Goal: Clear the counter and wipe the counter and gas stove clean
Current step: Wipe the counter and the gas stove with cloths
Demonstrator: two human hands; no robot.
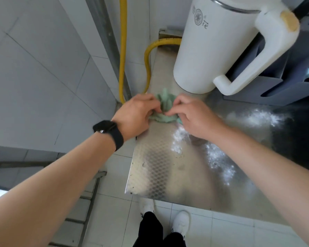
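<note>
Two bare forearms reach in from the bottom corners and fill the foreground, the left one wearing a black smartwatch on a black band (108,133) at the wrist. Below them, near the bottom edge, a pair of white sneakers (181,222) and dark trouser legs stand on pale floor tiles. The left hand (137,115) and the right hand (194,116) meet at the far left end of a stainless steel counter with an embossed diamond pattern (150,170), and both are closed on a crumpled pale green cleaning cloth (165,104) that is bunched between them: the fingertips of each hand pinch its folds from either side, with part of the cloth sticking up above the knuckles and part lying on the metal. White powder (219,163) is scattered over the counter just beside and nearer than the right hand, and a second patch (257,118) lies farther right. Just behind the cloth stands a large white plastic jug with a thick curved handle (210,50), its base on the counter and a round printed mark on its side. To its right sits a grey plastic rack with angled slots (291,82), something light blue showing in it at the frame edge. A yellow corrugated gas hose (122,50) runs down the white tiled wall (34,68) on the left and loops behind the jug.
</note>
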